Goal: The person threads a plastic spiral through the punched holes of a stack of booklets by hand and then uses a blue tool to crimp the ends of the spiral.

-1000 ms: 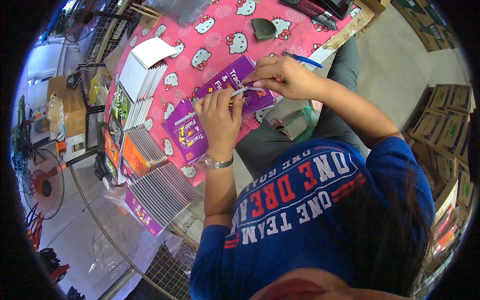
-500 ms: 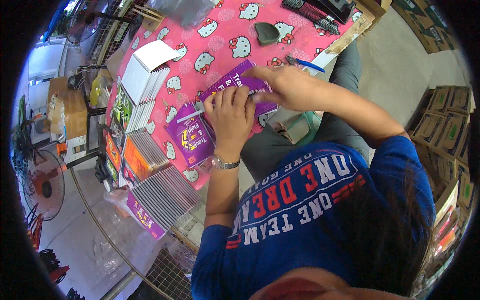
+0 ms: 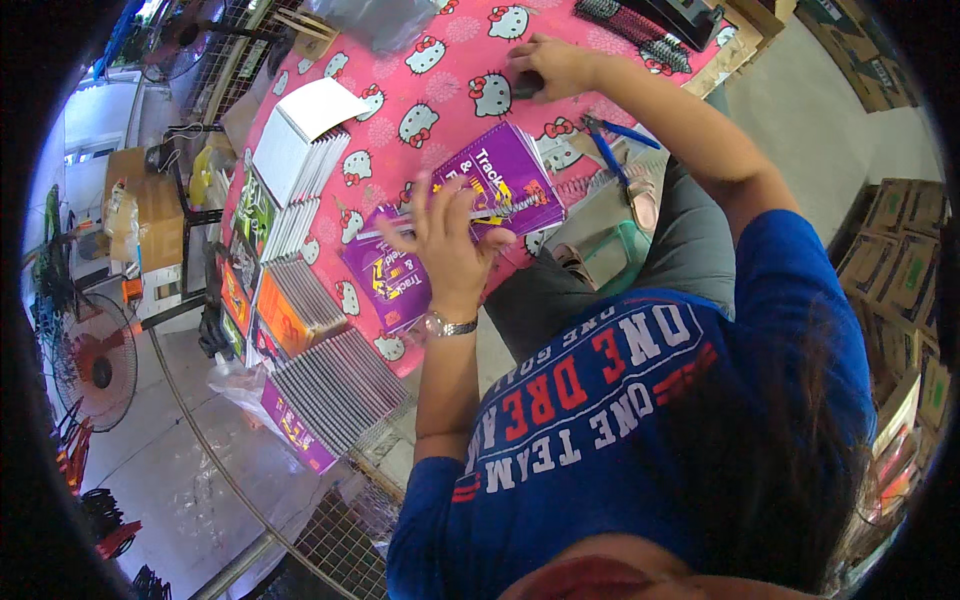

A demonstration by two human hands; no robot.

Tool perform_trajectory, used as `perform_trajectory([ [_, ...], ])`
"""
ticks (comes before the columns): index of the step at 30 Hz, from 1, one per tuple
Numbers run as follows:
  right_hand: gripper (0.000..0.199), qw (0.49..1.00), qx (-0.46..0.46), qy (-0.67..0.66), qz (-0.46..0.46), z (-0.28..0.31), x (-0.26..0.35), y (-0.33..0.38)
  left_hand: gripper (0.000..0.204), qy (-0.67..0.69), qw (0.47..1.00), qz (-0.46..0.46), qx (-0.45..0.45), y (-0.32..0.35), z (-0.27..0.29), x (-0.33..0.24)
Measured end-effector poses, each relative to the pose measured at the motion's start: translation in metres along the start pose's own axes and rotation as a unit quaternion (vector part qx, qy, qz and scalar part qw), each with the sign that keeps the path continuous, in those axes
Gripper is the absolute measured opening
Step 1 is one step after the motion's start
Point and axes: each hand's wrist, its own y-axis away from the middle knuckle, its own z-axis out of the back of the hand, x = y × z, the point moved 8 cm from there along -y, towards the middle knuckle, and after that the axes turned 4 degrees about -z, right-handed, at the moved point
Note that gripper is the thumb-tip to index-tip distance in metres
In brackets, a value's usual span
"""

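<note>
My left hand [image 3: 448, 245], a watch on its wrist, has its fingers spread above two purple booklets. Partly under those fingers lies the purple booklet stack [image 3: 500, 165], with a thin spiral coil [image 3: 522, 205] along its near side. The other purple booklet [image 3: 393, 275] rests to the left, partly covered by my hand. Farther out, my right hand [image 3: 555, 68] is closed over a small dark grey, shallow dish-like piece [image 3: 524, 86], mostly hidden by the fingers. Blue-handled pliers [image 3: 612, 150] lie by the table's right edge.
The table wears a pink cartoon-cat cloth [image 3: 410, 85]. At its left stand rows of white booklets [image 3: 285, 165], orange booklets [image 3: 295, 305] and spiral-bound books [image 3: 340, 385]. Black coils [image 3: 635, 35] lie at the far right. A fan [image 3: 95, 365] stands left; cardboard boxes [image 3: 890, 260] are stacked right.
My right hand has left the booklet stack and reached away to the dark grey piece, now covering it. My left hand's fingers have lifted and spread. The pliers show more fully.
</note>
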Motion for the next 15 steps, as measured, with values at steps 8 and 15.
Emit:
perform_trajectory([
  [8,0.044,0.821,0.202,-0.526,0.089,0.028,0.136,0.035,0.038,0.024,0.998,0.047,-0.039,0.005,-0.003,0.025],
  [15,0.043,0.842,0.253,-0.473,0.056,0.022,0.139,0.032,0.040,0.002,1.000,0.006,-0.020,-0.005,-0.003,0.018],
])
